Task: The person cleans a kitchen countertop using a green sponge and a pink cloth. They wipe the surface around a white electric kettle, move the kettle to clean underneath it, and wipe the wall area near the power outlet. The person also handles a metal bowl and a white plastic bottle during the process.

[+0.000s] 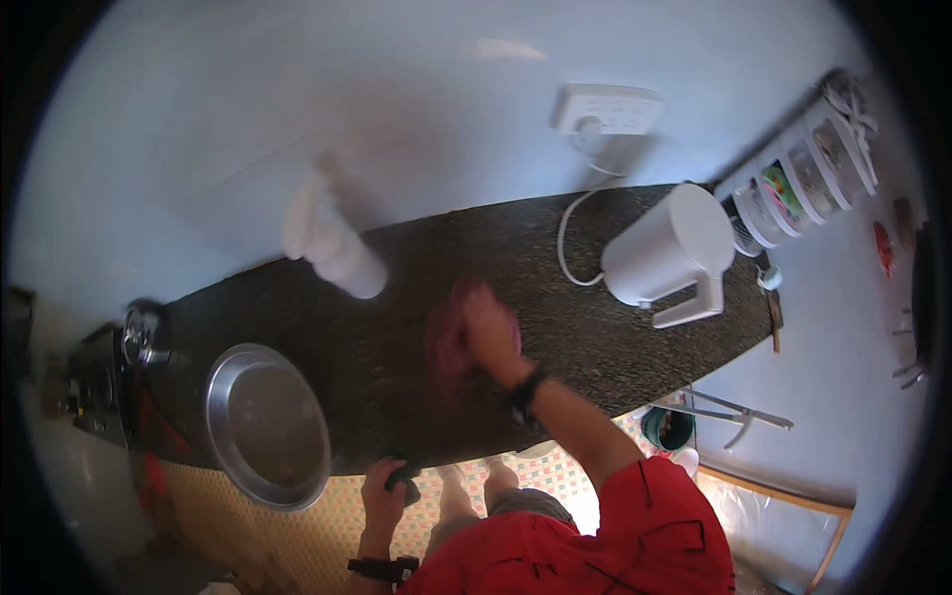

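Observation:
My right hand point(487, 331), blurred by motion, presses a pinkish-red cloth point(450, 335) on the dark speckled countertop point(550, 245). At the counter's front edge my left hand point(383, 494) is closed around a dark green object point(404, 483), perhaps a scouring pad or cloth. To the left stands a round metal basin point(216, 424) with cloudy brownish water in it. Behind the hands, near the wall, is a white bottle point(349, 260), also blurred.
A white electric kettle point(658, 245) stands on the right, its cord running to a wall socket point(610, 108). Beyond it is a white rack of clear-fronted containers point(788, 186). At the left end are a metal object point(145, 335) and a dark appliance point(100, 383). Below right sits a green bin point(667, 428).

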Motion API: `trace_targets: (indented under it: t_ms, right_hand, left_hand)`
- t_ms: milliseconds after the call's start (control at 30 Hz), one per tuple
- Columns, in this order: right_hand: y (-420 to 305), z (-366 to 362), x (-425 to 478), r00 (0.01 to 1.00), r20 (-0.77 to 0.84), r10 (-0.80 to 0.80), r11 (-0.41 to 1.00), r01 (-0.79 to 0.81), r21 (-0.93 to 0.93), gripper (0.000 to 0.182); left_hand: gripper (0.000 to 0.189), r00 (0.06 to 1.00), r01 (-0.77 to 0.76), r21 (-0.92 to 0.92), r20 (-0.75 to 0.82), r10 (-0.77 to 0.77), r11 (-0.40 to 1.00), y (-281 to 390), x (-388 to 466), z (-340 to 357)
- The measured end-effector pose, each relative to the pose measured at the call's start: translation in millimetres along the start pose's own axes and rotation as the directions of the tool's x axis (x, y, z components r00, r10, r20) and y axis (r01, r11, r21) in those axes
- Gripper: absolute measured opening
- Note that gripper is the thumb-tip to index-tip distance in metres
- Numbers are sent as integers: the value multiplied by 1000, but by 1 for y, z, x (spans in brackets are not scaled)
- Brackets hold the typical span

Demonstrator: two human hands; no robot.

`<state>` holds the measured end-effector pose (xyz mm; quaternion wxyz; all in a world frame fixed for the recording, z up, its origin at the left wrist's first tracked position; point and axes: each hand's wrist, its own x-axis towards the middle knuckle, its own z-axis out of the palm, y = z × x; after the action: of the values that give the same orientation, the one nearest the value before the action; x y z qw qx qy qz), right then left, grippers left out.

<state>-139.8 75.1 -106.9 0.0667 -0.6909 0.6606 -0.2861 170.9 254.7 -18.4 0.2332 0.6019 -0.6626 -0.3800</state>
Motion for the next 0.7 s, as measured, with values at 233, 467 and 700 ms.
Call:
trace_targets:
  t_ms: [233, 467, 700]
  right_hand:
    - [23, 46, 139, 981, -168, 101, 987, -120, -110, 35]
    - [-70, 43, 16, 987, 55, -153, 985, 148, 85, 47]
    - [-140, 65, -89, 836, 304, -456, 885, 389, 257, 53]
  left_hand:
    - [39, 999, 29, -67, 45, -26, 997, -28, -37, -12]
    - [39, 1000, 28, -127, 11, -27, 992, -50, -43, -31]
    - [39, 998, 37, -211, 52, -26, 977, -70, -41, -38]
